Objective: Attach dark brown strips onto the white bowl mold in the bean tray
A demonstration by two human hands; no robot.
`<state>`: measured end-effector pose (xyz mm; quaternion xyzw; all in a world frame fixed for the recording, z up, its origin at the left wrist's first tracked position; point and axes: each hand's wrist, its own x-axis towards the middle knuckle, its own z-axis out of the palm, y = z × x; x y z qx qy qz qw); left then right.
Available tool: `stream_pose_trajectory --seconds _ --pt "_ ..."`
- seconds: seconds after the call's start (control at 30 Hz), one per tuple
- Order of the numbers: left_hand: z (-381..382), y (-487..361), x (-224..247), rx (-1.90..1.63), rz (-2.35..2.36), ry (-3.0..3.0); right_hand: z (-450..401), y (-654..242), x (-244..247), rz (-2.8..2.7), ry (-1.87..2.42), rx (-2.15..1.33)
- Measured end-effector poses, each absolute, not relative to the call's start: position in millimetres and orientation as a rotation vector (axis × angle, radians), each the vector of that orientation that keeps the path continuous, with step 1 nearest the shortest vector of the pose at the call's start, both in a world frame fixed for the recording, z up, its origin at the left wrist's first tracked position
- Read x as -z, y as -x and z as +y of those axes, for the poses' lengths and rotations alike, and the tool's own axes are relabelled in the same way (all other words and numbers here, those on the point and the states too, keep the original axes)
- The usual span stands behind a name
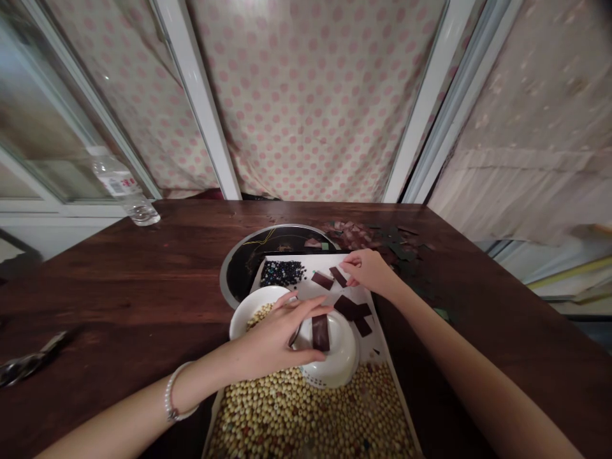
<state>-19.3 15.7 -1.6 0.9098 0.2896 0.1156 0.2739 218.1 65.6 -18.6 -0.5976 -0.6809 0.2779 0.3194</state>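
Observation:
My left hand (282, 328), wearing a pearl bracelet, spans the raised base of an overturned white bowl (344, 338). Thumb and fingers rest on opposite sides of that base. Between them, a dark brown rectangular piece (320, 333) lies on the bowl. At the tray's upper right, my right hand (366, 271) has its fingers closed at the end of a narrow dark brown strip (338, 276). Another brown rectangle (322, 280) lies beside the strip. Several more dark pieces (351, 308) lie closer to me on the white tray (377, 341).
A white bowl (239, 319) of pale beads stands left of the overturned one. Loose pale beads (306, 414) and black beads (283, 273) fill parts of the tray. Scraps (356, 236) and a dark round plate (234, 274) lie behind. A water bottle (124, 188) stands back left.

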Motion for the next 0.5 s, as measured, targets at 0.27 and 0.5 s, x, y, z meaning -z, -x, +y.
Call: stream_pose_trajectory --seconds 0.27,0.5 --pt "16.0 19.2 1.3 -0.285 0.785 -2.465 65.1 -216.8 30.7 -2.034 1.659 -0.395" --pt "15.2 19.4 0.4 -0.268 0.785 -2.472 64.0 -214.4 36.3 -2.049 1.670 -0.250"
